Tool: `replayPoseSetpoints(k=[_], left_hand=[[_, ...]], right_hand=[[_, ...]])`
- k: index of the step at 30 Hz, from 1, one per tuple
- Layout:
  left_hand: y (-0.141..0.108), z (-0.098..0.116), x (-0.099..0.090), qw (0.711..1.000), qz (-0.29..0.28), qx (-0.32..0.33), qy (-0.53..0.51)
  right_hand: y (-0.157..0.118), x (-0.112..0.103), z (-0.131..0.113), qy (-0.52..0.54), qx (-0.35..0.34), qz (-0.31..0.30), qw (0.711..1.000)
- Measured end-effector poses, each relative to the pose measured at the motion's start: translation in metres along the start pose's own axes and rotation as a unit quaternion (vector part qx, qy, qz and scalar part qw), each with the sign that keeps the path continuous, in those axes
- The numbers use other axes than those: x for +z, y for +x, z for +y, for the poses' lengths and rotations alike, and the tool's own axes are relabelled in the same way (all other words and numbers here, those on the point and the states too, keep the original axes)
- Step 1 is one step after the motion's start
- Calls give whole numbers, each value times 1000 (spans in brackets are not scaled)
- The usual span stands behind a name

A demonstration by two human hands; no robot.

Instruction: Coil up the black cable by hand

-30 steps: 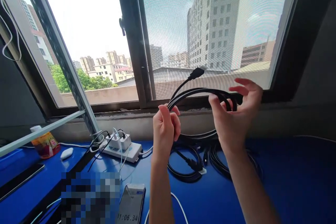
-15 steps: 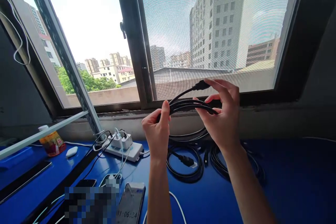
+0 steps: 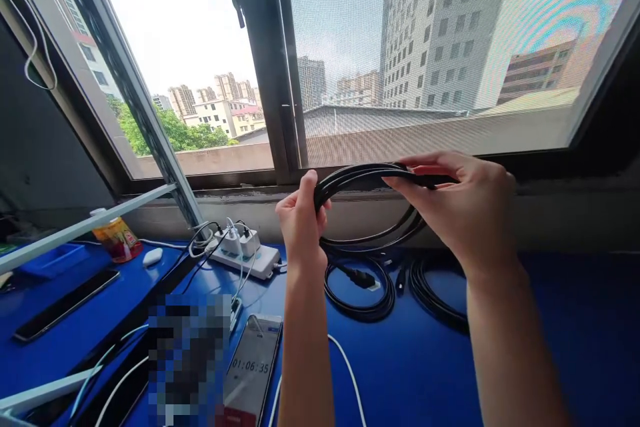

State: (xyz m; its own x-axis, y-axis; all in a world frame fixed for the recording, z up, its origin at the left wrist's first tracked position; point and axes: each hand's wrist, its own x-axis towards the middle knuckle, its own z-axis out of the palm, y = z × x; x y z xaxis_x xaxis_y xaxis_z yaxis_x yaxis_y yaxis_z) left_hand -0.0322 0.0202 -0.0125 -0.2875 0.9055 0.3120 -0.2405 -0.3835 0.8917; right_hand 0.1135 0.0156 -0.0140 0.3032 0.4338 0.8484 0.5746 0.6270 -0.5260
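Note:
A coiled black cable (image 3: 367, 177) is held up in front of the window sill, between both hands. My left hand (image 3: 306, 223) grips the left side of the coil, thumb on top. On the right side, my right hand (image 3: 455, 203) pinches the upper strands between thumb and fingers. The lower loops of the coil hang down behind, over the table's back edge. The cable's plug is not visible; my right hand may hide it.
Two more black coils, one with a plug (image 3: 363, 278) and one at right (image 3: 435, 300), lie on the blue table (image 3: 400, 373). At left are a white power strip (image 3: 260, 261), a phone (image 3: 253, 367), a bottle (image 3: 117, 237) and a metal frame (image 3: 135, 93).
My right hand has moved right and closed over the top of the coil, and the plug end that stuck up is out of sight. The view has tilted down somewhat.

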Motion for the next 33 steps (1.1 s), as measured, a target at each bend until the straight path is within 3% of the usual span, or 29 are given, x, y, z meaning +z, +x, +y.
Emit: replayPoseSetpoints(k=[3, 6, 8, 13, 18, 21, 25, 28, 33], left_hand=[[3, 2, -5, 1000, -5, 18, -11], [3, 6, -8, 999, -2, 32, -25], [3, 8, -9, 999, -3, 35, -36], [3, 5, -4, 996, -62, -8, -57], [7, -5, 1, 988, -123, -65, -69], [11, -11, 2, 983, -124, -120, -64], [14, -18, 1, 973, -132, -189, -16], [10, -22, 1, 969, -145, -199, 2], [-4, -29, 7, 961, -160, -226, -6]], right_hand=[[0, -1, -3, 22, 47, -15, 999], [1, -1, -8, 89, 111, -68, 987], [2, -2, -12, 161, 160, -118, 967], [4, -6, -20, 327, 231, -266, 877], [4, -15, -15, 329, 233, -335, 852], [0, -21, -10, 248, 182, -351, 884], [-4, -22, 0, 115, 29, -238, 964], [-4, -22, 7, 128, -25, -205, 970], [-2, -31, 15, 154, -15, -207, 966]])
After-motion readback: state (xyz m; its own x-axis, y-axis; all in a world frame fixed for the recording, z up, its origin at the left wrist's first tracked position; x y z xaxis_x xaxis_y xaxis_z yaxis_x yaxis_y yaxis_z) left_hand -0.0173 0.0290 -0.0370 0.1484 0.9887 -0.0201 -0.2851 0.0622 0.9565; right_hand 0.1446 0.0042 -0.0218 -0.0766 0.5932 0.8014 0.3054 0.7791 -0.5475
